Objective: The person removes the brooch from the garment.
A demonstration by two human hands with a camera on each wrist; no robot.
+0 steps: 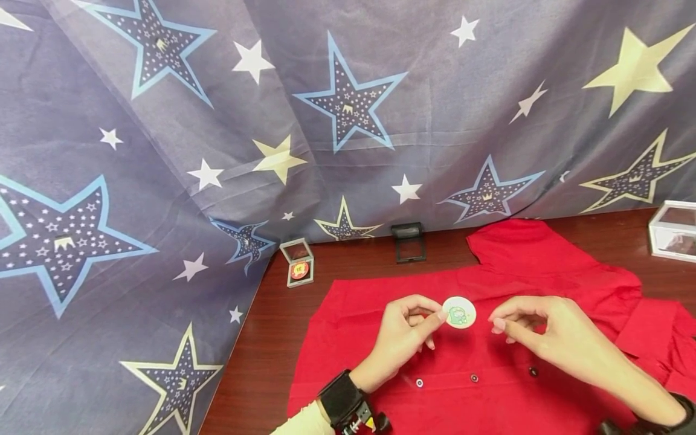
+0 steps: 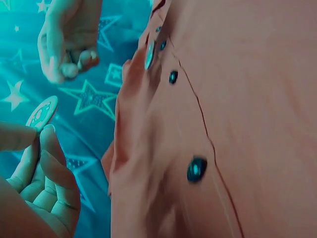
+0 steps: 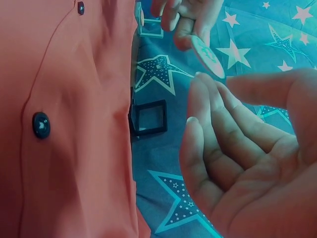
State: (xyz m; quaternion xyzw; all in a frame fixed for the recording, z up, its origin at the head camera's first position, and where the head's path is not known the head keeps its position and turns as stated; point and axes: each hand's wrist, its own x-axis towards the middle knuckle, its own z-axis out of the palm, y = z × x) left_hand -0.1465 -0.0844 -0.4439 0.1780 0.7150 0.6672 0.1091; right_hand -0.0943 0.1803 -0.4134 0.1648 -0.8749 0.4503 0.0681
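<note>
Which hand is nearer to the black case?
Left. The left hand is on the near side of the case, apart from it; the right hand is farther off, toward its near right.

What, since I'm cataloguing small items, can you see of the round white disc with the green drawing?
The thin, round white disc bears a green cartoon figure on its face; its material is unclear. The left hand pinches its edge, above the red cloth shirt; the right hand is apart from it.

Head view crops white box (image 1: 673,237); left grip (image 1: 399,335) partly hides badge (image 1: 461,311).
</note>
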